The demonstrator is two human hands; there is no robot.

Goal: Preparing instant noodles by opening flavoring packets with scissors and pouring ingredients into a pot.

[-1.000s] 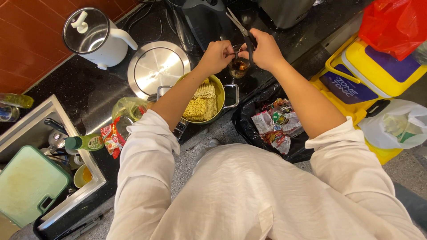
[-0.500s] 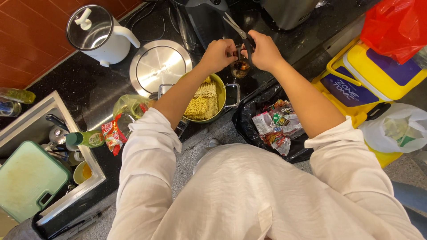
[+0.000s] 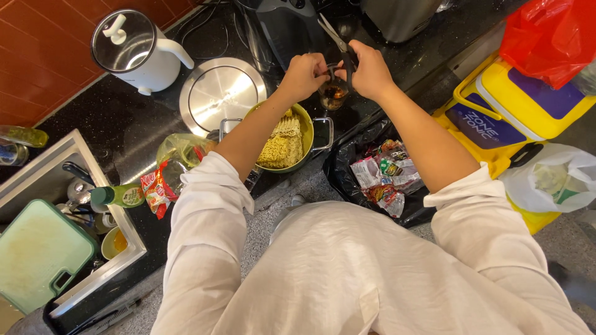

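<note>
My right hand (image 3: 371, 69) grips black-handled scissors (image 3: 338, 42), blades pointing up and away. My left hand (image 3: 303, 74) pinches a small dark sachet right by the scissors, above a small glass (image 3: 333, 94) with dark liquid on the black counter. Just below my left forearm stands a yellow-green pot (image 3: 308, 133) with dry noodle blocks (image 3: 280, 144) in it.
A white kettle (image 3: 138, 51) and a steel lid (image 3: 222, 93) sit at the back left. A sink (image 3: 59, 223) with a green board, bottle and cup is at left. A black bin bag (image 3: 379, 170) of wrappers, yellow boxes (image 3: 518, 102) and plastic bags lie at right.
Both hands stay together over the glass; my left hand has shifted slightly closer to the scissors. The view has wobbled a little.
</note>
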